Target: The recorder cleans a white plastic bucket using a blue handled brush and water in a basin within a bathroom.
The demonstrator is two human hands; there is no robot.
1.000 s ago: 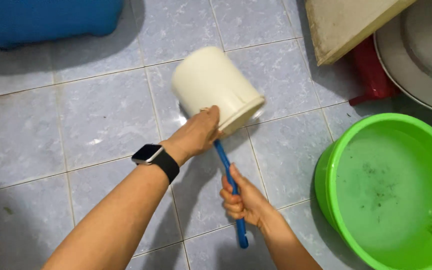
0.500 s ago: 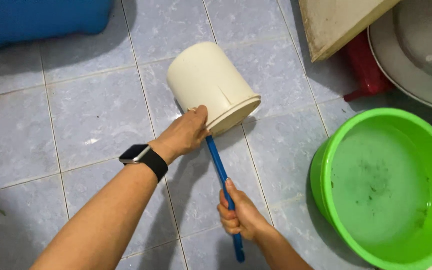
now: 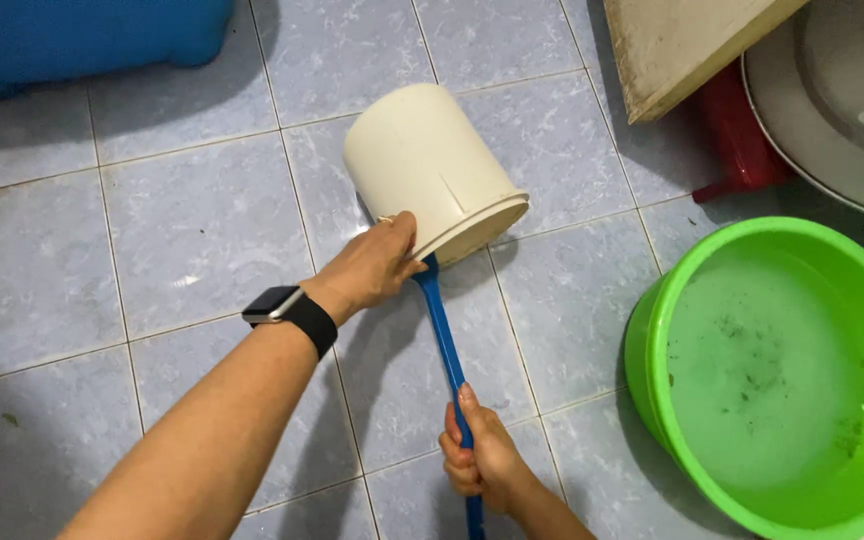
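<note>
My left hand (image 3: 372,265) grips the rim of a cream plastic bucket (image 3: 422,165), which is tipped on its side with its mouth toward me. A smartwatch with a black band (image 3: 287,310) is on that wrist. My right hand (image 3: 482,455) is closed around a blue stick handle (image 3: 442,330). The handle's far end goes into the bucket's mouth, and whatever is on that end is hidden inside.
A bright green basin (image 3: 772,370) holding murky water stands at the right. A blue container (image 3: 82,35) is at the top left. A cream board (image 3: 682,45), a red stool (image 3: 737,140) and a grey metal basin (image 3: 842,100) crowd the top right. The floor is pale blue tile.
My right hand has slid down the blue handle toward me, drawing the stick back out of the bucket. The bucket stays tipped in my left hand.
</note>
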